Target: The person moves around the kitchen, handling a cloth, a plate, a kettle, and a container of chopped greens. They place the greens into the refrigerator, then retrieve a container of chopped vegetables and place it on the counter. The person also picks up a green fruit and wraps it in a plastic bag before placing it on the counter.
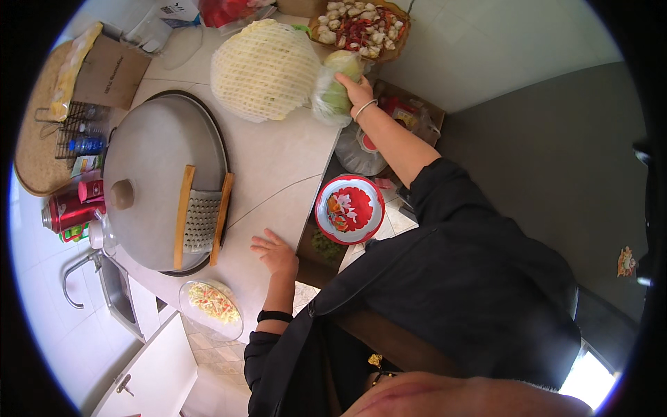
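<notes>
My right hand (357, 94) reaches to the far end of the counter. Its fingers close on a pale green round vegetable in a clear plastic bag (332, 97), perhaps a cabbage; the bag blurs its kind. Touching or close beside it lies a large pale bundle in a foam net (264, 71), its contents mostly covered. On the near counter edge rests my left hand (275, 254), fingers apart and holding nothing. A metal grater with wooden side rails (202, 220) lies on the big grey pan lid (149, 153), left of that hand.
A glass dish of shredded vegetables (214, 306) stands near the sink (118, 288). Below the counter edge is a red and white basin (350, 208). A basket of garlic and dried chillies (361, 29) sits at the back. Bottles and a red can (68, 212) line the left.
</notes>
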`<state>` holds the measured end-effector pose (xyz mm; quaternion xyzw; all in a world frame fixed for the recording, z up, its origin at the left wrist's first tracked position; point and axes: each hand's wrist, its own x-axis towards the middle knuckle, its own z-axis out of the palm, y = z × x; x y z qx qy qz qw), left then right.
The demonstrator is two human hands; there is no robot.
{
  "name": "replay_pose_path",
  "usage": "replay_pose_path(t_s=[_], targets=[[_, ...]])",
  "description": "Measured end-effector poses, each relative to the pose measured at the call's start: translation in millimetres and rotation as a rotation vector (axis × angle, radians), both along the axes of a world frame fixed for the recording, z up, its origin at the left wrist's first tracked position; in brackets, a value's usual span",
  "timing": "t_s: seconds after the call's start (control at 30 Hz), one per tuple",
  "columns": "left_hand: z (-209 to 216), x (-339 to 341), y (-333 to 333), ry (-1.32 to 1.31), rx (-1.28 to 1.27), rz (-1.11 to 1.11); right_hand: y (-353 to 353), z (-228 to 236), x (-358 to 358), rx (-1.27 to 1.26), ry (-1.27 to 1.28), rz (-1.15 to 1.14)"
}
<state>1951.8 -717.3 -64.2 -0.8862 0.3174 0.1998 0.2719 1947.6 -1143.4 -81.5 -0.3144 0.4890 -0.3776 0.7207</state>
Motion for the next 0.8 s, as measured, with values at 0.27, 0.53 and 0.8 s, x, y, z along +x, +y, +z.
replay_pose_path(t_s=[0.27, 0.53, 0.8], targets=[[-7, 0, 4, -0.002, 0.027, -0.003, 8, -12, 1, -0.292, 0.237, 0.053], [-5, 1, 4, 0.016, -0.028, 0.037, 39, 19, -22, -0.23, -0.018, 0.07], [-2, 0, 3, -0.034, -0.052, 0.027, 31, -1, -16, -0.351, 0.066, 0.138]])
